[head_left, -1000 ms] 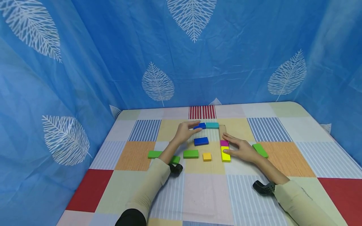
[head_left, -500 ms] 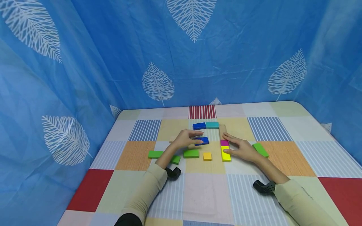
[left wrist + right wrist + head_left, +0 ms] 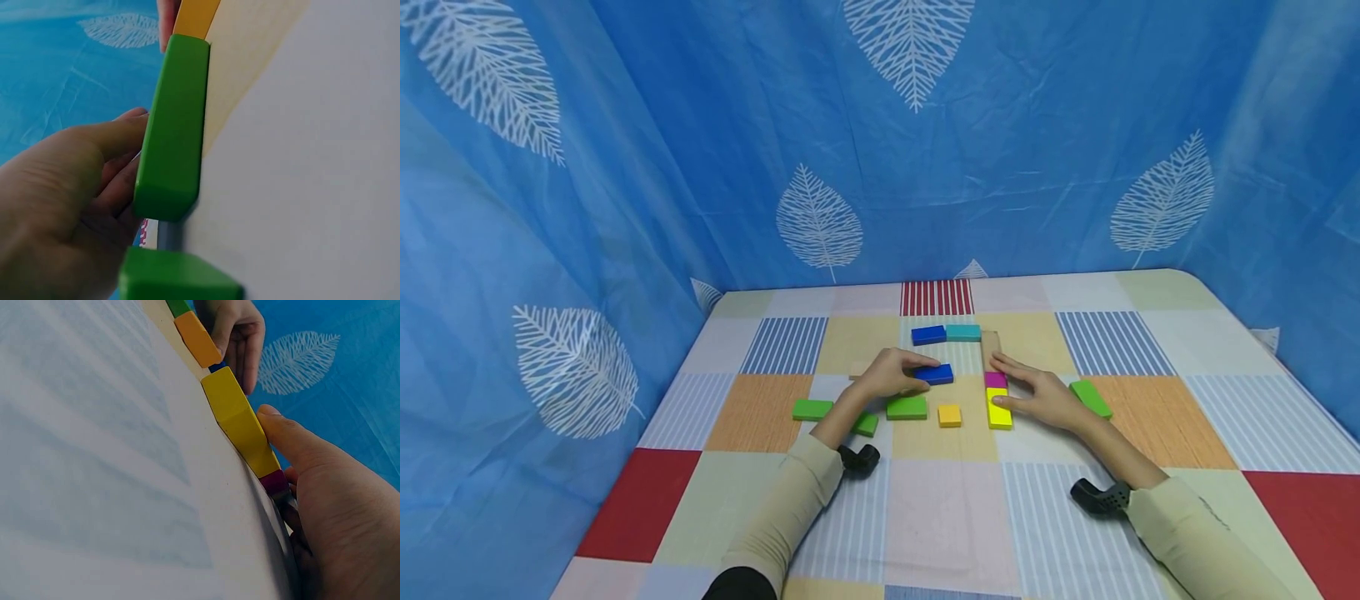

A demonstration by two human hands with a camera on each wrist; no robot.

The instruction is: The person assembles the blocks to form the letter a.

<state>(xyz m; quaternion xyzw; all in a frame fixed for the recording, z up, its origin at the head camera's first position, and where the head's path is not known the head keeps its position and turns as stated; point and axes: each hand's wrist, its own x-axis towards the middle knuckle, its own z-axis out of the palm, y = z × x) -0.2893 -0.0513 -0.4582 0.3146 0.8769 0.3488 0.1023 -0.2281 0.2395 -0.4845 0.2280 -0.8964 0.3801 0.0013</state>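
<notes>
My left hand (image 3: 891,373) is at the left end of a dark blue block (image 3: 934,375), thumb on its near side and fingers on its far side, pinching it on the table. My right hand (image 3: 1037,398) rests along a column of end-to-end blocks. Its thumb lies on the yellow block (image 3: 998,410), and its fingertips touch the plain wooden block (image 3: 991,350). A magenta block (image 3: 996,380) sits between those two. In the right wrist view, the thumb touches the yellow block (image 3: 240,425), while the other fingers are partly hidden.
Another dark blue block (image 3: 928,335) and a turquoise block (image 3: 963,333) form a row at the column's far end. Green blocks (image 3: 907,408) lie by the left forearm, an orange block (image 3: 950,416) in the middle. Another green block (image 3: 1091,399) lies beside the right wrist.
My left hand has moved from the far dark blue block, now beside the turquoise one, back to the nearer dark blue block. The right hand stays in place.
</notes>
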